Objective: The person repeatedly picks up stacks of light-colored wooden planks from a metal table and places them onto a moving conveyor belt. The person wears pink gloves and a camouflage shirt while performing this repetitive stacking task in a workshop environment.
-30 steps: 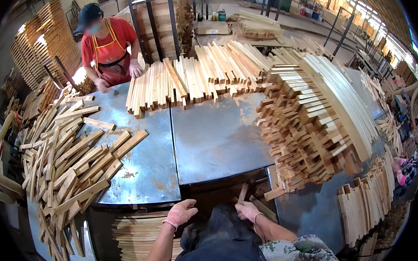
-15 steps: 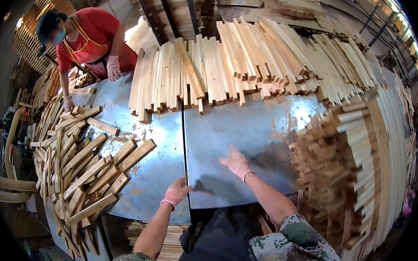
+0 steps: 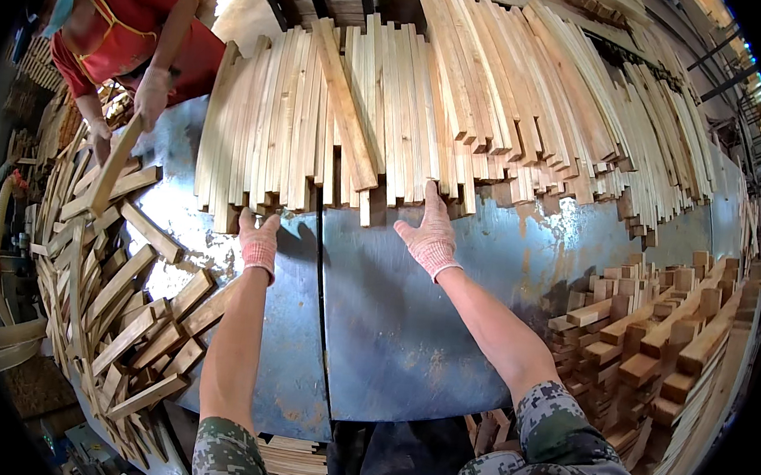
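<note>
A row of pale wooden strips [image 3: 269, 124] lies side by side on the metal table [image 3: 392, 327], with the near ends facing me. My left hand [image 3: 258, 240], in a pinkish-white glove, is at the near ends on the row's left side, its thumb and fingers apart. Farther right, my right hand [image 3: 431, 232] has its fingers stretched forward against the strip ends and its thumb spread to the left. Neither hand is closed round a strip. One loose strip [image 3: 345, 111] lies slantwise on top of the row.
Jumbled wooden pieces [image 3: 128, 308] cover the table's left side. A co-worker in a red top [image 3: 148, 27] stands beyond them, holding a strip [image 3: 117, 162] in gloved hands. Stacked strips [image 3: 646, 344] rise at my right. A dark seam [image 3: 320, 313] divides the tabletop.
Both my hands have moved away from me, from the near part of the table to the row's near ends. The co-worker has lifted a strip. The view has shifted.
</note>
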`<state>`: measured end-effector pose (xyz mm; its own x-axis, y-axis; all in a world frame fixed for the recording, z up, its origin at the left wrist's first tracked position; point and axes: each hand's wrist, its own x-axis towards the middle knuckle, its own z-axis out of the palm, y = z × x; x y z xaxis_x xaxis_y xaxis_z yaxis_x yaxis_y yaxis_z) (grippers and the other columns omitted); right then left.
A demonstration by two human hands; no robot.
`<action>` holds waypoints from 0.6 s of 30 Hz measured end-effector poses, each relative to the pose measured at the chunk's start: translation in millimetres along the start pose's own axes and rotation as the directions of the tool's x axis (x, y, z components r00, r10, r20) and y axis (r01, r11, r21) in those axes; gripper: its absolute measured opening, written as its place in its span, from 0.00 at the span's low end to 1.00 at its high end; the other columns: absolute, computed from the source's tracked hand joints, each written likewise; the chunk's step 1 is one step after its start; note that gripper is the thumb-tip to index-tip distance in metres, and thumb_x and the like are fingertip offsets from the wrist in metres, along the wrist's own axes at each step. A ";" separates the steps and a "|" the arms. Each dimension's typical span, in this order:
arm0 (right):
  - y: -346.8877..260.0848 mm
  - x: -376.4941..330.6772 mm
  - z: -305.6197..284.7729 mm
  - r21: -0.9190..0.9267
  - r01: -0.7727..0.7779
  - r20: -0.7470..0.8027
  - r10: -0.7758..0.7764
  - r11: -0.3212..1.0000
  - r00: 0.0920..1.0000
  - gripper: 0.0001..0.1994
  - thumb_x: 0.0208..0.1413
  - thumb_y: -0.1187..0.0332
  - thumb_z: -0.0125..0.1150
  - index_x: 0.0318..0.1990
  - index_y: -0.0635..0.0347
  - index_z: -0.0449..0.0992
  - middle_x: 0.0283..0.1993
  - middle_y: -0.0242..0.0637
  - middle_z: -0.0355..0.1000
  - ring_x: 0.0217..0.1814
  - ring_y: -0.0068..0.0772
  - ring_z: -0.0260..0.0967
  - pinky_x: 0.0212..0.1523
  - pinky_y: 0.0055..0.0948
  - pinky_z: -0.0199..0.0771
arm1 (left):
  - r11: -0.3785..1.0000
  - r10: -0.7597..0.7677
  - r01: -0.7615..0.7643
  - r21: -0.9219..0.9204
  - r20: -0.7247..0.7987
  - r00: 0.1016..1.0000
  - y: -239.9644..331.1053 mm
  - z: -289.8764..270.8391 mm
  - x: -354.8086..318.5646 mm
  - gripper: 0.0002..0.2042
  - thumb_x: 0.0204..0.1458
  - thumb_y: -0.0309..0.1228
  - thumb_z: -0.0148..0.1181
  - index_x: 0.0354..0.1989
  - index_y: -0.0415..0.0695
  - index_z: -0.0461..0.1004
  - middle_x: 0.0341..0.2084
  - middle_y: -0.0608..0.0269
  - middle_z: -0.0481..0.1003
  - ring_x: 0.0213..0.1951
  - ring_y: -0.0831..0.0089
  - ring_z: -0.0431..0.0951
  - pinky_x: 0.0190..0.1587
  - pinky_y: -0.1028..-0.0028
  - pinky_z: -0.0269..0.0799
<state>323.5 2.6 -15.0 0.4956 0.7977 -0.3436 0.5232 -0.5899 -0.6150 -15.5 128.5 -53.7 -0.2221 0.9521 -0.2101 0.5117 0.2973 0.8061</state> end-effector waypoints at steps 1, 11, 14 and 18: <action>3.9 4.6 -2.1 -0.008 0.003 -0.032 -0.003 1.000 0.999 0.58 0.55 0.56 0.78 0.86 0.50 0.42 0.82 0.56 0.57 0.82 0.57 0.58 0.79 0.45 0.64 | 0.999 -0.029 0.030 0.028 -0.011 1.000 17.5 9.0 4.0 0.44 0.56 0.33 0.76 0.78 0.32 0.59 0.72 0.36 0.69 0.73 0.49 0.69 0.75 0.62 0.62; -46.0 22.2 7.5 -0.047 -0.143 -0.062 0.140 0.989 0.988 0.61 0.47 0.51 0.82 0.84 0.51 0.45 0.72 0.64 0.61 0.74 0.68 0.62 0.75 0.55 0.67 | 0.973 0.040 -0.015 0.228 -0.107 0.993 1.3 7.7 32.8 0.30 0.59 0.34 0.69 0.70 0.34 0.73 0.59 0.45 0.81 0.62 0.52 0.79 0.68 0.61 0.70; -59.5 25.0 24.7 -0.005 -0.219 -0.193 0.214 0.976 0.958 0.59 0.47 0.53 0.82 0.83 0.50 0.47 0.73 0.62 0.59 0.76 0.68 0.58 0.76 0.56 0.64 | 0.986 0.022 -0.003 0.169 -0.108 0.994 -6.8 6.2 40.9 0.29 0.59 0.32 0.70 0.69 0.34 0.75 0.60 0.46 0.81 0.61 0.54 0.80 0.68 0.62 0.70; -59.7 29.1 31.1 -0.023 -0.268 -0.277 0.252 0.963 0.927 0.56 0.48 0.57 0.79 0.83 0.49 0.49 0.69 0.58 0.62 0.72 0.65 0.61 0.74 0.55 0.66 | 0.989 0.057 -0.053 0.138 -0.020 0.998 -0.2 4.0 43.9 0.26 0.58 0.29 0.70 0.66 0.36 0.77 0.55 0.47 0.84 0.56 0.56 0.83 0.63 0.62 0.73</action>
<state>285.2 64.9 -10.4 0.7833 0.5567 -0.2767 0.3871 -0.7850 -0.4837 -22.0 170.5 -65.3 -0.2091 0.9658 -0.1533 0.6322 0.2531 0.7323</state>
